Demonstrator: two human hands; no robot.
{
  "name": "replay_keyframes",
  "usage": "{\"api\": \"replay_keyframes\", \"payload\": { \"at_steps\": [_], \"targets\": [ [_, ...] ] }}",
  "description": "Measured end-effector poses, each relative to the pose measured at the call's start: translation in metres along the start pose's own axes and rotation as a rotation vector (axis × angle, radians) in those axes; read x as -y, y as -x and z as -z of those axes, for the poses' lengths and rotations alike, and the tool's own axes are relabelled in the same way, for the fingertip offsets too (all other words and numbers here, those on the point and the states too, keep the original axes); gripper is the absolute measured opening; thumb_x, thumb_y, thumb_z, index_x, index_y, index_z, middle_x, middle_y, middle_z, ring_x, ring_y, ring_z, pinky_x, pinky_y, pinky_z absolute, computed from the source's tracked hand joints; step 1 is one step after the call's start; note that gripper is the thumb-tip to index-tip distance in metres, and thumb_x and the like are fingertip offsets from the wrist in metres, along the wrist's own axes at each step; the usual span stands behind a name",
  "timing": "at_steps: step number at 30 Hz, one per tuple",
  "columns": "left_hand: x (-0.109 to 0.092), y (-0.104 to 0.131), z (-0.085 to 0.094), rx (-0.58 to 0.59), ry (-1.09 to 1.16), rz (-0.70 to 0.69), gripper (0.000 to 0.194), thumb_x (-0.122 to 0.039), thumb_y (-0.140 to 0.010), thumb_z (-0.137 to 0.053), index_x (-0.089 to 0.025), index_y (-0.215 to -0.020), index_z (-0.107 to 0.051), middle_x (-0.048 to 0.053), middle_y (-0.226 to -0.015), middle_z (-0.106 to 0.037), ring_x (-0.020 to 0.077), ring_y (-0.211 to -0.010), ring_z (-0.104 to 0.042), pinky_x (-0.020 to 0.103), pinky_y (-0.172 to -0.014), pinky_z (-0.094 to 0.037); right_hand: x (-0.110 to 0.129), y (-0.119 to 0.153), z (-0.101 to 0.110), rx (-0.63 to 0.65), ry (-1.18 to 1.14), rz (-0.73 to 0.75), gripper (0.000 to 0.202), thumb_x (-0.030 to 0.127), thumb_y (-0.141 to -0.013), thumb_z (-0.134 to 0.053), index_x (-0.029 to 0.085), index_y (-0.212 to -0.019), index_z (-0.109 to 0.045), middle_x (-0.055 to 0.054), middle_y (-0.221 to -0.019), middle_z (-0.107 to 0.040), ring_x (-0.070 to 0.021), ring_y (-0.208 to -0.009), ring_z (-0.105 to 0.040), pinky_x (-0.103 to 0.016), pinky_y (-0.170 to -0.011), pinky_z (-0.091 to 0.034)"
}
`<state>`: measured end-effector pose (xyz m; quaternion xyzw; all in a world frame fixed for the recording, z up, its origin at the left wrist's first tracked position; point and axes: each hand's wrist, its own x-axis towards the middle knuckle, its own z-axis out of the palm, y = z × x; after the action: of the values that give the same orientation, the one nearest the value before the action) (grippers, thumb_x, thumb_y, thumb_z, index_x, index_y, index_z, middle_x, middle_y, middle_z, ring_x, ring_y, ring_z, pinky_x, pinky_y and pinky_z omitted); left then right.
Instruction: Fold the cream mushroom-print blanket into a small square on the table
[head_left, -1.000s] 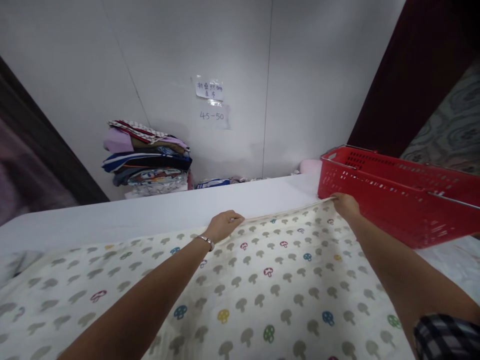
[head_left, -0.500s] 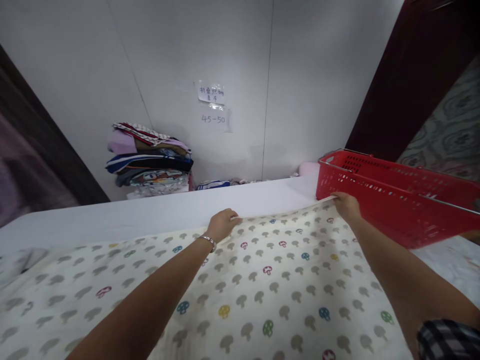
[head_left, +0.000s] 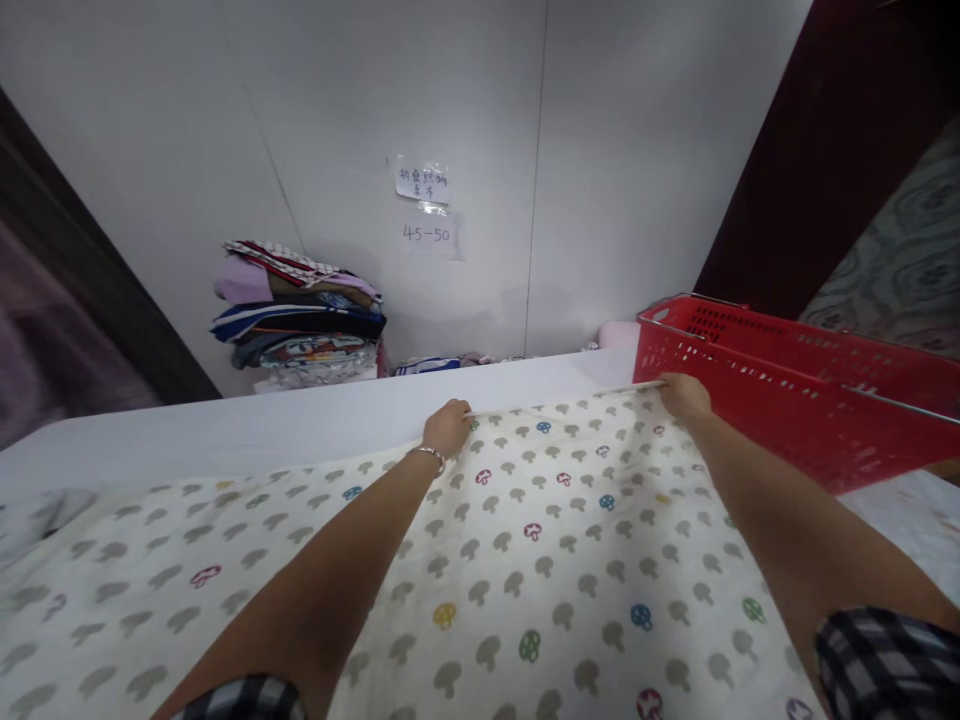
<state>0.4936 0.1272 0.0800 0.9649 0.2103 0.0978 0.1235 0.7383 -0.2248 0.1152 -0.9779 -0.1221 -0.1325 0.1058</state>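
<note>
A cream cloth (head_left: 525,560) printed with grey and coloured mushrooms spreads over the white table (head_left: 315,420). My left hand (head_left: 448,430), with a bracelet at the wrist, is closed on the cloth's far edge near the middle. Farther right, my right hand (head_left: 685,397) pinches the same edge beside the red basket. Between both hands the edge runs nearly straight and looks lifted a little, with the fabric sloping down toward me. The fingertips of my right hand are partly hidden.
A red plastic basket (head_left: 750,410) with metal handles stands at the right. Folded fabrics (head_left: 300,315) are piled behind the table at the left. Paper notes (head_left: 424,205) are taped to the wall. White fabric (head_left: 900,530) lies below the basket, and a crumpled cloth (head_left: 45,515) at the far left.
Both hands have moved slightly up and away from me, pulling the cloth's far edge with them. The edge between them looks more raised and taut.
</note>
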Motion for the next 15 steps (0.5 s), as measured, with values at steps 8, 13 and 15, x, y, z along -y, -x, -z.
{"api": "replay_keyframes", "payload": {
  "at_steps": [8, 13, 15],
  "targets": [
    [0.004, -0.017, -0.046, 0.102, -0.047, 0.069, 0.022, -0.025, -0.083, -0.044, -0.022, -0.097, -0.06, 0.006, -0.108, -0.059, 0.0187, -0.093, -0.058, 0.029, -0.077, -0.043, 0.019, -0.019, -0.036, 0.098, 0.179, 0.001, 0.04, 0.013, -0.079, -0.04, 0.019, -0.113, -0.06, -0.012, -0.104, -0.066, -0.0247, -0.096, -0.061, -0.036, -0.082, -0.043],
    [0.005, -0.015, -0.059, 0.076, -0.025, 0.098, 0.025, -0.025, -0.084, -0.041, -0.02, -0.101, -0.058, 0.006, -0.111, -0.058, 0.0189, -0.094, -0.058, 0.029, -0.079, -0.043, 0.016, -0.026, -0.062, 0.123, 0.207, -0.026, 0.037, 0.011, -0.08, -0.038, 0.015, -0.111, -0.058, -0.016, -0.102, -0.065, -0.0258, -0.094, -0.061, -0.039, -0.082, -0.042],
    [0.006, -0.013, -0.061, 0.054, -0.006, 0.091, 0.024, -0.024, -0.083, -0.041, -0.02, -0.099, -0.058, 0.006, -0.109, -0.059, 0.0189, -0.094, -0.057, 0.029, -0.079, -0.043, 0.015, -0.027, -0.073, 0.143, 0.222, -0.04, 0.036, 0.011, -0.081, -0.036, 0.014, -0.111, -0.057, -0.017, -0.102, -0.065, -0.0267, -0.094, -0.061, -0.041, -0.081, -0.043]
  ]
}}
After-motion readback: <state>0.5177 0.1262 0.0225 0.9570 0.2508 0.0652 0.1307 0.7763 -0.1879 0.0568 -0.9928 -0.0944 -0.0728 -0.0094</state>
